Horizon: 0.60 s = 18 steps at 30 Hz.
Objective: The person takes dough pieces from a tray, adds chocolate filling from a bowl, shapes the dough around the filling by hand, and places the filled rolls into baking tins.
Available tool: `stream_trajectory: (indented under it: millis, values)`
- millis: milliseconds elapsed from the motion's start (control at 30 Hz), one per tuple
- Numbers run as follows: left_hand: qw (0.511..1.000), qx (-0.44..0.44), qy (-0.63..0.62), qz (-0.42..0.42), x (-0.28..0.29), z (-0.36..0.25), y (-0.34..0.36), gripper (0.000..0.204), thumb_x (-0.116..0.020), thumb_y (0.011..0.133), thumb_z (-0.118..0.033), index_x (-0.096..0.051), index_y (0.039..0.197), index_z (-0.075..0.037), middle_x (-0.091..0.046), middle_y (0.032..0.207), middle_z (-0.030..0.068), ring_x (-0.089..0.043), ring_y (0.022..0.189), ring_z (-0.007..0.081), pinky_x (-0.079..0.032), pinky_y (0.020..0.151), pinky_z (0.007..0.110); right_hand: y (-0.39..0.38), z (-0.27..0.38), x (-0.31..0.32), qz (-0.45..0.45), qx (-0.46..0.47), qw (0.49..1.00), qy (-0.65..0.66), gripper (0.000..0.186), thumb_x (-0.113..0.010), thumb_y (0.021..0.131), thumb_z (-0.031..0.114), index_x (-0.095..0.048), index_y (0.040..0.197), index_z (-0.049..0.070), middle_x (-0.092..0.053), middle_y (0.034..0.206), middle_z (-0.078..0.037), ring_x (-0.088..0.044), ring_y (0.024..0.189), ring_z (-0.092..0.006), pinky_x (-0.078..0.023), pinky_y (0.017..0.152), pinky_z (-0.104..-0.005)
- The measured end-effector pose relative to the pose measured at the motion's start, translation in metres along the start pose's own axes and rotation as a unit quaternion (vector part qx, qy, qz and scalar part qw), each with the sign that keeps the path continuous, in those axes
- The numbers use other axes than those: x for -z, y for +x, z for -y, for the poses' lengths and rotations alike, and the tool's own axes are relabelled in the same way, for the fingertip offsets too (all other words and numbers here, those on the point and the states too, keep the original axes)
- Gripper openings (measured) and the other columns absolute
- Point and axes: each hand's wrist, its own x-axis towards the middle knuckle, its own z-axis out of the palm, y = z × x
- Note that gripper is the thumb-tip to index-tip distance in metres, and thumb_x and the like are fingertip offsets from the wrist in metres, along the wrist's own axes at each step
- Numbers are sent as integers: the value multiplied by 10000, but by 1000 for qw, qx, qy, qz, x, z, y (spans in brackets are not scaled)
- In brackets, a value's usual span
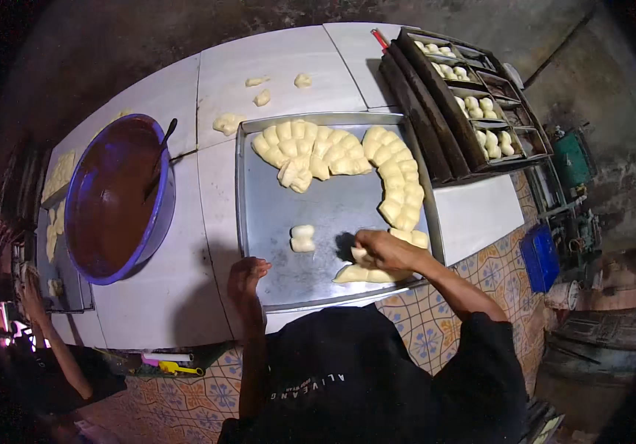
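A large metal tray (273,222) lies on the white tabletop in front of me. Several pale dough pieces (333,152) curve along its far and right sides. My right hand (381,250) is closed on a dough piece near the tray's front right corner, just above a flat strip of dough (366,275). A small folded dough piece (302,238) lies alone in the middle of the tray. My left hand (246,280) rests on the tray's front left edge with fingers loosely curled, holding nothing.
A blue bowl (157,222) of brown filling with a dark spoon (161,152) stands left of the tray. Loose dough bits (262,96) lie beyond it. Dark loaf pans (473,111) holding dough stand at right. Another person's arm (55,348) is at lower left.
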Motion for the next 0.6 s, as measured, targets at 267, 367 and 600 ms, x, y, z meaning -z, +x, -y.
stream_trajectory:
  millis: [267,367,600]
  values:
    - [958,100,-245,114,-10,20,-5,433,-459,975,-338,-502,1197,31,-569,1152,179,-570,1085,288,-478,910,420,50,131,40,-329,287,894,99,515,-747,768,130,-493,1208,46,-574,1063,-144,-570,868,-267,-468,734,-350]
    - [869,207,-435,110,-15,-25,-8,605,-394,978,-455,-343,1380,-6,-437,1367,230,-438,1273,347,-369,1056,476,62,149,-8,-157,286,945,-5,542,-759,756,146,-518,1223,15,-582,1153,-172,-548,1102,-354,-438,936,-425]
    - [912,182,-352,103,9,-9,-20,555,-417,996,-348,-359,1380,48,-465,1334,180,-469,1228,278,-359,1053,458,63,141,-52,-224,182,953,98,457,-680,796,99,-581,1241,61,-482,1188,-194,-494,1124,-355,-433,934,-419]
